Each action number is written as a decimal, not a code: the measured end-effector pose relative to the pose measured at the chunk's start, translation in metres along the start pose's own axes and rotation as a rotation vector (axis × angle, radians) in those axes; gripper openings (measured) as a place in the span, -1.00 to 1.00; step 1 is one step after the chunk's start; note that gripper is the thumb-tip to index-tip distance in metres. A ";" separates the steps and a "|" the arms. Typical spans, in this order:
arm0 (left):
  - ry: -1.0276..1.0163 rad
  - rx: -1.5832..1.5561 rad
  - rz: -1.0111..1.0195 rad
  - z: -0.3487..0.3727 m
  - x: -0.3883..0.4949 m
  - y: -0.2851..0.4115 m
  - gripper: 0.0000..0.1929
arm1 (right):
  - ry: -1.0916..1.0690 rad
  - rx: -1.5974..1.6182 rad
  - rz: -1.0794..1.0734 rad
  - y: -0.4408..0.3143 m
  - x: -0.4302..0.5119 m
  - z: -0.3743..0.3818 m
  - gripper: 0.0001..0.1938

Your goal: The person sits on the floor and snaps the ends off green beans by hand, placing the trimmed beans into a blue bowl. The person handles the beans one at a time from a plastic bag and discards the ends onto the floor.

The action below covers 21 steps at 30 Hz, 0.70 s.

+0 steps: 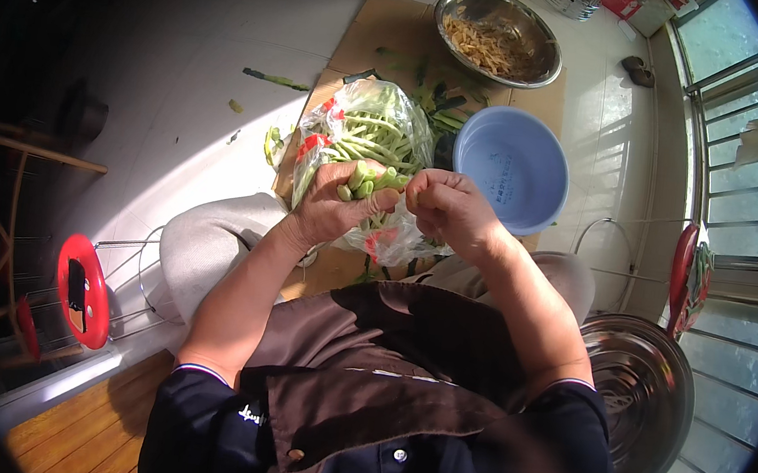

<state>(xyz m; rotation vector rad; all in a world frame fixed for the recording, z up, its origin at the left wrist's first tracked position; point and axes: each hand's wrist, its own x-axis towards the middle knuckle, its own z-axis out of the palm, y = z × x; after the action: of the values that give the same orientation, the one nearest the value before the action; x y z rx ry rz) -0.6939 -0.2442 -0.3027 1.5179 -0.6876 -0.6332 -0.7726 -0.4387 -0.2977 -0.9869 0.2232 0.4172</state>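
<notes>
A bundle of green beans is gripped in my left hand, their ends standing up between thumb and fingers. My right hand is beside it, fingers curled near the bean ends; whether something small is pinched in it is hidden. Under and beyond both hands lies a clear plastic bag with red marks, open and full of long green beans. A blue plastic basin with printing on its bottom stands just right of the bag, with no beans showing inside.
Flattened cardboard lies under the bag, with dark green scraps on it. A steel bowl holds shredded brownish food. Red-seated stools stand at both sides. A large steel basin is at my right, by the barred window.
</notes>
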 end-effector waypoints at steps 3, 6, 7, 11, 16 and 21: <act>0.334 -0.689 0.039 -0.019 0.008 0.006 -0.69 | 0.000 -0.162 -0.193 0.001 0.001 -0.004 -0.90; 0.578 -0.885 0.197 -0.065 0.014 0.010 -0.75 | -0.015 0.082 -0.128 0.004 0.002 -0.016 -0.89; 0.696 -0.925 0.149 -0.077 0.015 0.008 -0.76 | 0.030 0.152 -0.101 0.009 0.007 -0.018 -0.83; 0.898 -0.955 0.134 -0.093 0.017 -0.006 -0.75 | 0.185 0.085 0.098 0.032 0.027 -0.016 -0.73; 0.966 -0.856 0.156 -0.075 0.022 -0.007 -0.72 | -0.074 0.239 0.111 0.053 0.032 0.007 -0.79; 1.014 -0.731 0.133 -0.057 0.022 0.002 -0.71 | -0.125 0.042 0.109 0.052 0.031 0.013 -0.80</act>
<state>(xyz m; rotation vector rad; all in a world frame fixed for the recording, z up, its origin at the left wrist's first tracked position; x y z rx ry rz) -0.6367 -0.2222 -0.2974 0.8983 0.2250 0.0557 -0.7680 -0.3957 -0.3416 -0.9064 0.1731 0.5698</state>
